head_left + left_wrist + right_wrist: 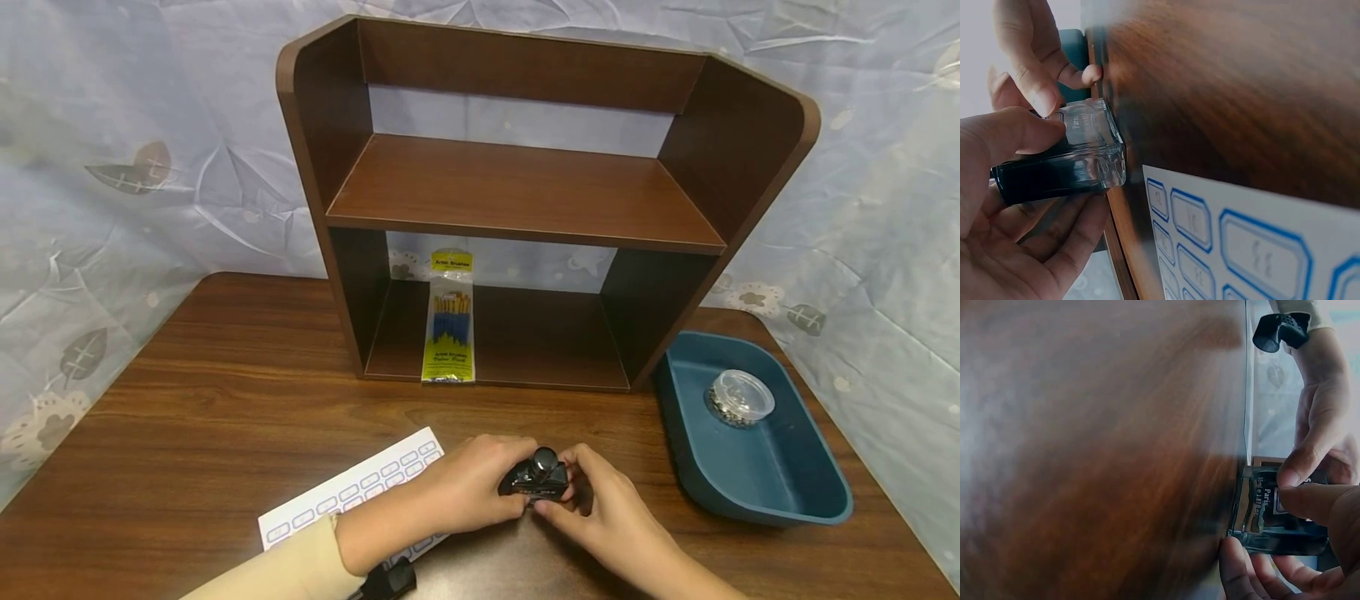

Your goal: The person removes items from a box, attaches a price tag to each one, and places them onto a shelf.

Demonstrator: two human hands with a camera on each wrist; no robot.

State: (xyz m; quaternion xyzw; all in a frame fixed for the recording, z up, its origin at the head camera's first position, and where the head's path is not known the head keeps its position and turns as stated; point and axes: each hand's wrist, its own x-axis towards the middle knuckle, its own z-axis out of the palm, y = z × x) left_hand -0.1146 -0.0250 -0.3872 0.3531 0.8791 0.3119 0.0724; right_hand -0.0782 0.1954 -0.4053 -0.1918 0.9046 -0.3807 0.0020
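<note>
brown shelf (pixel 525 192) | brush pack (pixel 450 333) in lower compartment | teal bin (pixel 780 475), clear tub (pixel 742 396) inside | white printed sheet (pixel 352 487)

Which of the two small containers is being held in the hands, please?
The dark glass bottle with the round cap: the left hand and right hand both grip it, whereas the clear round tub sits untouched in the blue bin.

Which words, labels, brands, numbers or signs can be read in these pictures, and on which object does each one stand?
"Artist Brushes": top of the brush pack.
"Artist Brushes Value Pack": lower part of the same pack.
"Paris": on the glass bottle.
"55ml": also on the bottle; the print after it is too blurred to be sure of, and other lettering is partly covered.
White sheet: print in its blue-framed boxes, too blurred to read.
</note>
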